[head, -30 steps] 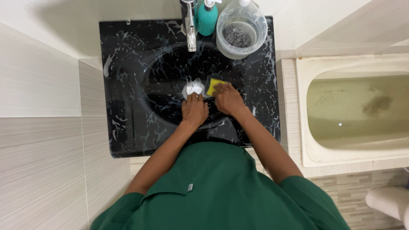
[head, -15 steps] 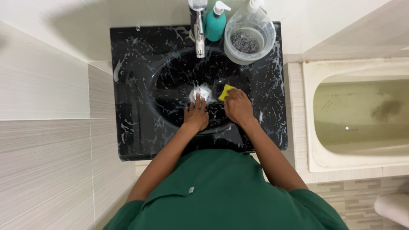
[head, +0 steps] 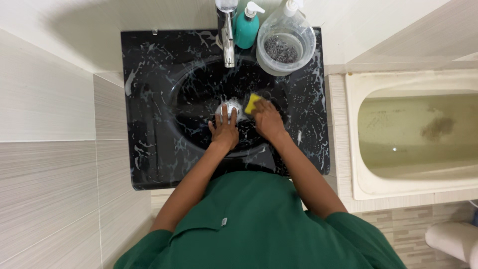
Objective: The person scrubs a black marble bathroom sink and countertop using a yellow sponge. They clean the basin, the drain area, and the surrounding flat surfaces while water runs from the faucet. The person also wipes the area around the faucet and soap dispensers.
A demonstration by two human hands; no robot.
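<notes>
The person's right hand (head: 268, 121) presses a yellow sponge (head: 251, 103) against the bottom of the black marbled sink (head: 199, 89), fingers closed over it, just right of the foamy metal drain (head: 228, 109). The left hand (head: 224, 130) lies flat with fingers spread, holding nothing, its fingertips touching the drain. At the back of the soapy counter (head: 149, 149) stand a chrome faucet (head: 227, 30), a teal pump bottle (head: 247, 27) and a clear plastic container (head: 286, 46) holding a grey scouring pad.

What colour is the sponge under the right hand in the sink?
Yellow: the rectangular sponge shows best in the head view, pressed by the right hand.
</notes>
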